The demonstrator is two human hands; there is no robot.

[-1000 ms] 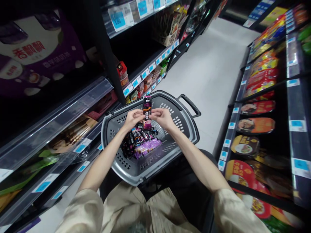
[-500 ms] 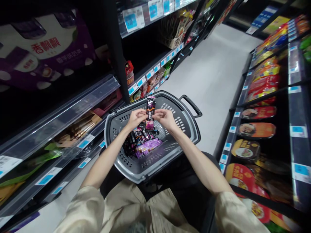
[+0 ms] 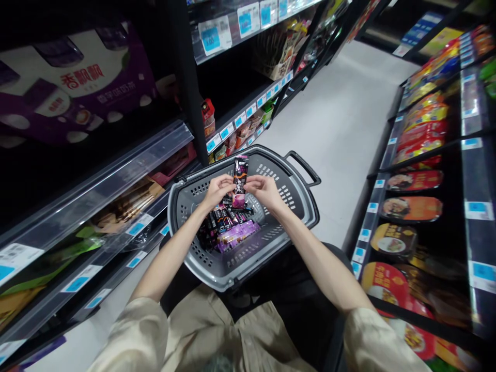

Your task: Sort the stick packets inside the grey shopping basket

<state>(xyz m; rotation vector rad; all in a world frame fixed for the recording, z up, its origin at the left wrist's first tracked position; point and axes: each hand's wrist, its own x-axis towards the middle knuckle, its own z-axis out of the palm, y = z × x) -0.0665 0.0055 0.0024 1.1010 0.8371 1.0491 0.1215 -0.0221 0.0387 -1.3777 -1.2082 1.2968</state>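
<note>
Between my two hands, above the basket, a slim black and purple sachet (image 3: 240, 178) stands nearly upright. My left hand (image 3: 217, 191) pinches its left edge with closed fingers. On the opposite edge, the closed fingers of my right hand (image 3: 264, 190) grip it too. Below is a grey plastic shopping basket (image 3: 294, 230) with slotted walls. Several black sachets (image 3: 220, 219) lie inside it in a pile, partly hidden by my left hand and forearm. Purple packets (image 3: 238, 236) rest in front of that pile, on the near side of the basket.
Dark shelves with price tags (image 3: 215, 35) line the left, holding a large purple carton (image 3: 116, 98) and bagged goods. Along the right shelf stand red and yellow packs (image 3: 422, 129) and food tubs (image 3: 393, 240). A pale floor aisle (image 3: 337, 98) runs ahead between them.
Both hands keep the sachet in nearly the same place over the basket. The surrounding shelves have shifted slightly to the right in view.
</note>
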